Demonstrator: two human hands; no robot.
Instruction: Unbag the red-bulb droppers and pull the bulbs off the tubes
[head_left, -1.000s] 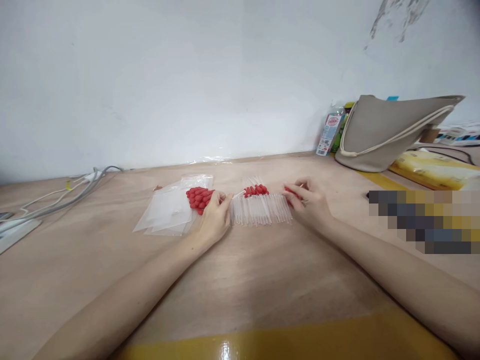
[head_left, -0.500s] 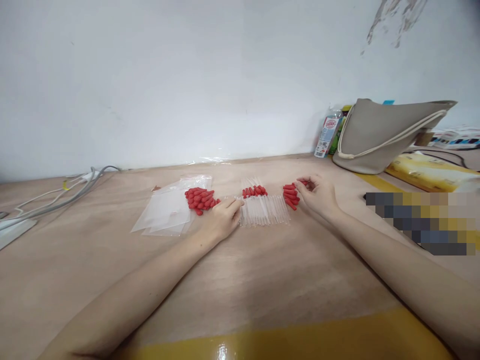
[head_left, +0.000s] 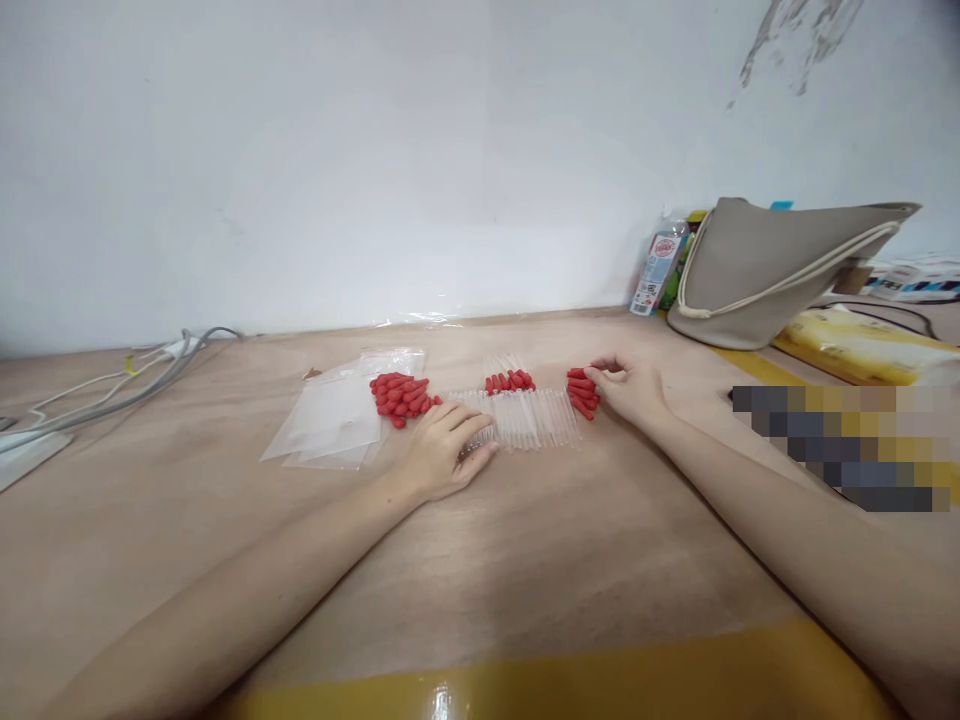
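Note:
My left hand [head_left: 448,450] lies over the left end of a row of clear thin dropper tubes [head_left: 529,420], its thumb and fingers apart. Close by on the left is a heap of red rubber bulbs [head_left: 401,396]. Right of the tubes, my right hand [head_left: 628,390] pinches at the upper end of a small stack of red rubber bulbs [head_left: 581,393]; its fingertips partly hide what they grip. Behind the tube row, several assembled droppers [head_left: 510,382] lie side by side, red bulbs toward me and clear stems pointing to the wall.
Flat clear plastic bags [head_left: 330,415] lie left of the bulb heap. Cables [head_left: 169,370] run along the far left. At the back right stand a bottle [head_left: 656,265] and a grey bag [head_left: 772,270], beside a yellow soft pack [head_left: 862,345]. Yellow tape [head_left: 570,660] crosses the front.
My left hand has opened and shifted slightly left and toward me. The right hand has moved a little left, bringing its fingertips against the right-hand bulb stack.

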